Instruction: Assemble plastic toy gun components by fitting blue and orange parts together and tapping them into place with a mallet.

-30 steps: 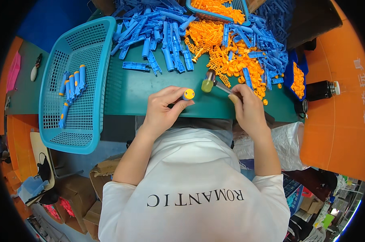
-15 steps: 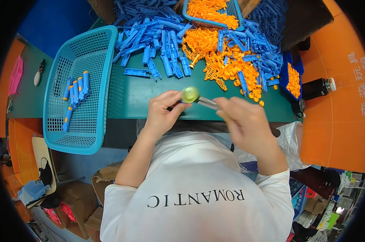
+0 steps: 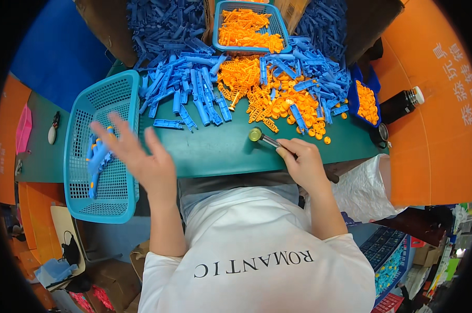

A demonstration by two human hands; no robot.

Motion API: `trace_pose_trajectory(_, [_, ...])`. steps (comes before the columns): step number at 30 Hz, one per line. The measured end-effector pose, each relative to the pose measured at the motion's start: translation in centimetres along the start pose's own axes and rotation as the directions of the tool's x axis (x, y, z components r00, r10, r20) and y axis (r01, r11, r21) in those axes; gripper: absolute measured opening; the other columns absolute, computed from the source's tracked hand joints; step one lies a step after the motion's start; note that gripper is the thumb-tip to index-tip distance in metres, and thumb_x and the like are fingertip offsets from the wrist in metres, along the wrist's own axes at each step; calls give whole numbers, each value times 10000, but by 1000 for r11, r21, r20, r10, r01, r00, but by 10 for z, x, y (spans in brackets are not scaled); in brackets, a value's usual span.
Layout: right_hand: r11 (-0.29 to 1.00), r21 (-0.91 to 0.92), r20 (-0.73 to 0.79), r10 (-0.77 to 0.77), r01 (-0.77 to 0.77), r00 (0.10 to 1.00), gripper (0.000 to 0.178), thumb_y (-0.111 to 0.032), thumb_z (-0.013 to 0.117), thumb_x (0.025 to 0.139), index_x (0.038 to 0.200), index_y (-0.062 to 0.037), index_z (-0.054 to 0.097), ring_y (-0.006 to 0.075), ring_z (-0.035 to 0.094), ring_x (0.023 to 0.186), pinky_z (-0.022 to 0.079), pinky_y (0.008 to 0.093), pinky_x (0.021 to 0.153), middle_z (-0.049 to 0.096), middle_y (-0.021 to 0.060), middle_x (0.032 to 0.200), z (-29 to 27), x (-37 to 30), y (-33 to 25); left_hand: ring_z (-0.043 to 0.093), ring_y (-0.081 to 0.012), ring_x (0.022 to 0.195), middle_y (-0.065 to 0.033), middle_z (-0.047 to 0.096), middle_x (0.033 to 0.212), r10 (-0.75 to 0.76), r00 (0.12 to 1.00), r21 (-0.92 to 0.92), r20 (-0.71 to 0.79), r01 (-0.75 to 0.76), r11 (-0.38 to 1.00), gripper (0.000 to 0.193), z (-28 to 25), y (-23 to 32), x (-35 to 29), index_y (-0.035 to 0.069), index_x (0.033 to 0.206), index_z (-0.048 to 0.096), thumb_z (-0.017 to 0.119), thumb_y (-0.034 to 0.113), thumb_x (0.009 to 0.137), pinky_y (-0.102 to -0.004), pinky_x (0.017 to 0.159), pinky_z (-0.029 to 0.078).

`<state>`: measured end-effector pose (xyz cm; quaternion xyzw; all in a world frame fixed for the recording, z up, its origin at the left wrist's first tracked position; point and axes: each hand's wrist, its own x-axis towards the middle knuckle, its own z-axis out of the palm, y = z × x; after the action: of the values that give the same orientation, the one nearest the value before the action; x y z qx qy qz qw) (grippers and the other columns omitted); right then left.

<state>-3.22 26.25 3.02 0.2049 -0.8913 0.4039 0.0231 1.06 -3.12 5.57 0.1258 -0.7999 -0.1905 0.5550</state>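
Clock face centred on the view. Left hand (image 3: 142,164): 9 o'clock, fingers spread wide, motion-blurred, above the turquoise basket (image 3: 103,216); blue tubes (image 3: 94,182) with orange ends lie inside; fingertip contact cannot be told. Right hand (image 3: 303,160): 3 o'clock, wrapped around the mallet (image 3: 268,140), its yellow-green head toward 10 o'clock. Orange caps (image 3: 283,103): between 1 and 2.

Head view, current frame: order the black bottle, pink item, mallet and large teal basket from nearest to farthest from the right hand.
1. Mallet: held in the right hand.
2. Black bottle: right side.
3. Large teal basket: left side.
4. Pink item: far left.
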Motion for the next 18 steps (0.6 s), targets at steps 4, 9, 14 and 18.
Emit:
trace_pose_trajectory(4, [983,-135,-79,-133,121,988,203,-64,743,848,1046,-17,745,252,602,645,465,344,588,642,111,765,10,3,10,466,-396,1370,-164,411,1565,185,848,-110,496,-150,983,549,32,-21,-25,124,1397,586,632,-29,873,-475,1128,381])
trace_pose_trajectory(9, [923,-244,-103,-329,296,939,207,-67,780,792,997,-50,756,241,627,754,485,353,642,661,66,851,17,9,22,381,-379,1431,-97,429,1556,385,622,-256,682,-291,922,519,58,-3,-27,182,1414,576,676,115,910,-613,1149,305])
trace_pose_trajectory(14, [921,-273,-81,-309,277,948,211,-66,777,777,987,-62,749,257,615,946,462,393,816,644,44,1009,21,11,26,378,-444,1412,-147,481,1480,364,551,-191,751,-346,919,468,70,2,-51,177,1407,566,652,197,947,-607,1142,317])
trace_pose_trajectory(18, [955,-178,-107,-259,238,960,224,-84,775,781,1000,-54,740,278,610,954,439,410,859,646,59,996,23,13,17,405,-484,1373,-200,485,1453,317,545,-163,776,-312,936,498,52,16,-66,90,1410,539,635,116,922,-587,1133,340])
